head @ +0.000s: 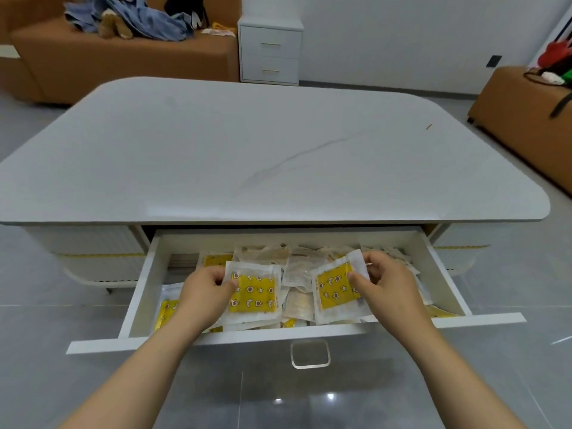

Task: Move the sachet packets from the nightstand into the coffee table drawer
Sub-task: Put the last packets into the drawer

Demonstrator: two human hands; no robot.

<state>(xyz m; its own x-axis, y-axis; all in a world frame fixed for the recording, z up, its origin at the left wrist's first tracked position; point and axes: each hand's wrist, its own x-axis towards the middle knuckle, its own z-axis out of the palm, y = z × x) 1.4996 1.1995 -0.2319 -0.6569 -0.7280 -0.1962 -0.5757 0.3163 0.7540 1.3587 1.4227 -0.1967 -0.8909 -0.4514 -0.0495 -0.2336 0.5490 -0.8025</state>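
The white coffee table drawer (pixel 139 292) is pulled out toward me and holds several sachet packets (pixel 297 270), some clear and pale, some with yellow star-patterned pads. My left hand (pixel 205 294) pinches the left edge of one yellow-patterned sachet (pixel 253 295) over the drawer. My right hand (pixel 387 286) pinches the right side of a second yellow-patterned sachet (pixel 334 289), tilted slightly, also over the drawer. The white nightstand (pixel 270 52) stands far back against the wall, its two drawers shut, with nothing visible on top.
The coffee table's white marble top (pixel 272 150) stretches beyond the drawer. An orange sofa (pixel 123 60) with clothes on it stands at the back left. An orange ottoman (pixel 523 116) with toys sits at the right. Grey tiled floor surrounds the table.
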